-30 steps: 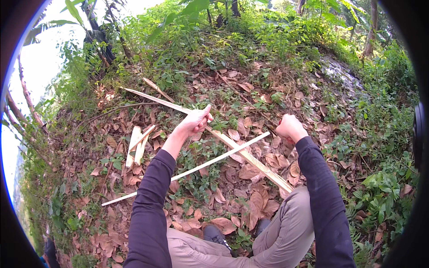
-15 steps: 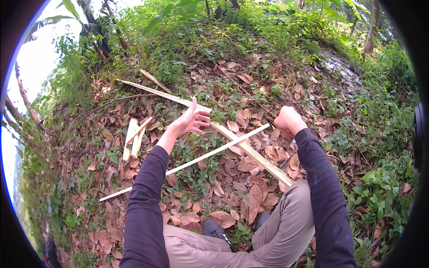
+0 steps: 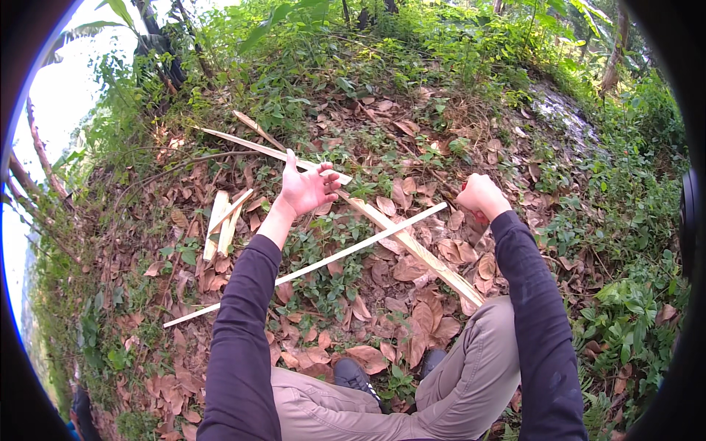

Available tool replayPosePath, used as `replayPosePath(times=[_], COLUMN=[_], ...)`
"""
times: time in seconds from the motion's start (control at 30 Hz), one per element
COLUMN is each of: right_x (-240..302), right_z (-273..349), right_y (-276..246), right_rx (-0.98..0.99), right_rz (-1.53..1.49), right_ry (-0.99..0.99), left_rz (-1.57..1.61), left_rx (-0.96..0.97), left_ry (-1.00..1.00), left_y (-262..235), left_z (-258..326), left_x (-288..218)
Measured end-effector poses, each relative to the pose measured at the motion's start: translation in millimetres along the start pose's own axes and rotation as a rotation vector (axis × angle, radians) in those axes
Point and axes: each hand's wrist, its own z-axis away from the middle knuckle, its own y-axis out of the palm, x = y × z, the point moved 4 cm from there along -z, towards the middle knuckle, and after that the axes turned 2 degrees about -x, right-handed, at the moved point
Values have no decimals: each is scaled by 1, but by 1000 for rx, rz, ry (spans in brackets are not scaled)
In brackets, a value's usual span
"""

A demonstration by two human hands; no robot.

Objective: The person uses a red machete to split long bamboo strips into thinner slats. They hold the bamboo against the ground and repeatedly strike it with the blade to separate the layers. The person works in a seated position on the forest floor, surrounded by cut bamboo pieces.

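Observation:
My left hand (image 3: 305, 189) is raised, palm turned up and fingers spread, with nothing in it. Below and behind it lies a long split wood strip (image 3: 257, 147) with a pointed far end. My right hand (image 3: 483, 197) is a closed fist around a red-handled tool (image 3: 480, 217); most of it is hidden, and a thin greyish part seems to run down toward the leaves. Between my arms a thin pale stick (image 3: 331, 259) lies across a thicker split piece of wood (image 3: 434, 263), whose near end reaches my right knee. Neither hand touches the stick.
Several short wood pieces (image 3: 220, 224) lie to the left, and another strip (image 3: 257, 130) lies farther off. Dry brown leaves (image 3: 423, 320) and low green plants cover the ground. A thin bare branch (image 3: 176, 167) curves at the left. Bushes and trunks stand behind.
My left hand has moved slightly left and turned its palm further up, fingers still spread. My right fist has shifted a little to the right. The wood pieces lie as before.

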Motion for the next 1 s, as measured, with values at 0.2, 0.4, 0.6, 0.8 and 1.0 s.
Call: replayPosePath(times=[0.2,0.4,0.6,0.8,1.0], right_x=[16,24,-28,-38,-61], right_z=[3,2,-5,-11,9], right_y=[-4,0,2,1,-17], right_rx=[20,36,44,-9,115], right_rz=[-35,-23,57,84,-76], right_ry=[-14,-43,50,-19,-53], left_rz=[126,59,-2323,-1701,-2116], left_rx=[538,237,-845,-573,-336], left_ry=[-8,-137,-872,-1056,-1164], left_y=[0,-21,0,-54,-53], left_z=[13,33,12,40,93], left_x=[-16,-27,45,63,59])
